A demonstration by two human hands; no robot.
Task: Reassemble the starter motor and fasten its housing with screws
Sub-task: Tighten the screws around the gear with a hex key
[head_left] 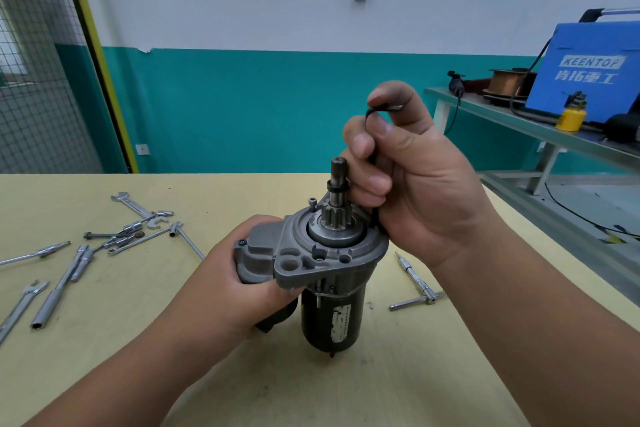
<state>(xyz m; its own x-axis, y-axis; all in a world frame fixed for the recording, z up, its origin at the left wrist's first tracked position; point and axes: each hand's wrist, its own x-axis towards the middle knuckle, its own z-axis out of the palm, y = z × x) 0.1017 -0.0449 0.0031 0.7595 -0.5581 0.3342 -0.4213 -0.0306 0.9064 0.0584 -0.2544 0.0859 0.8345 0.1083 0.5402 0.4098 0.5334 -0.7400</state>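
Starter motor: the starter motor [332, 260] is upright at the middle of the yellow table [381, 374], with its black cylindrical body [332, 315] at the bottom and the grey cast nose housing [311, 253] on top.
Shaft end: the pinion gear [334, 215] and the shaft [338, 177] stick up out of the nose housing; a dark ring sits round the shaft above the gear.
Screws: one socket-head screw [313, 200] stands proud at the far edge of the housing flange, and another screw head [242, 243] shows on the left lug.
Left hand: the left hand [242, 284] grips the solenoid side of the starter motor, fingers curled under and round it, thumb along the top.
Right hand: the right hand [408, 177] is closed in a fist just right of the shaft, fingers pressed together round a black hex key [384, 108].
Hex key: its short arm lies between the index fingertip and the thumb; the long arm runs down through the fist to the right rim of the flange. The tip is hidden there, so it may or may not be seated in a screw.
Table, left: loose spanners, sockets and extension bars [138, 218] lie scattered, well apart from the motor.
Table, right: a T-handle driver [415, 282] lies near the motor.
Background: a side bench [502, 111] carries a blue welder [588, 69], a wire spool [509, 80] and a yellow oil can [573, 114].
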